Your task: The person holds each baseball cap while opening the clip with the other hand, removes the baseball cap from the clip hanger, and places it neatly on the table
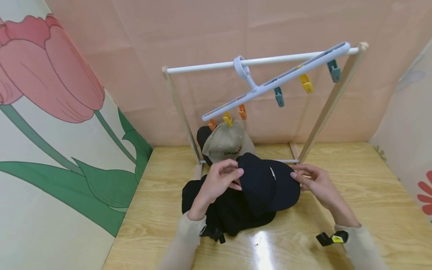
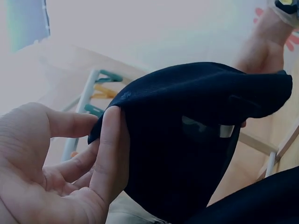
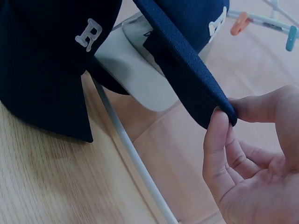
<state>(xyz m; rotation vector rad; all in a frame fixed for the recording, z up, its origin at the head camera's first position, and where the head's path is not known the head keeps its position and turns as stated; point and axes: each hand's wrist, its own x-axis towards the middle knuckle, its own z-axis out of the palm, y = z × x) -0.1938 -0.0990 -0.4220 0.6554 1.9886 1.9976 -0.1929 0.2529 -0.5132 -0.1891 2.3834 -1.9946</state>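
A navy baseball cap (image 1: 260,187) with a white letter on its front is held above the table between both hands. My left hand (image 1: 219,180) pinches the crown's edge between thumb and fingers, as the left wrist view shows closely. At the other end, my right hand (image 1: 315,183) pinches the brim (image 3: 191,88) by its tip. Below lies a pile of dark items (image 1: 233,213); in the right wrist view, one is a dark cap (image 3: 42,79) bearing a white R. Behind the held cap is a beige cap (image 1: 224,140) under the orange and yellow clips.
A light-blue hanger (image 1: 263,88) with several coloured clips hangs aslant from the white bar (image 1: 209,66) of a wooden-legged rack. Another black item (image 1: 203,138) shows behind the beige cap. Pink cloth (image 1: 141,75) covers the back; a tulip-printed wall (image 1: 54,75) stands left.
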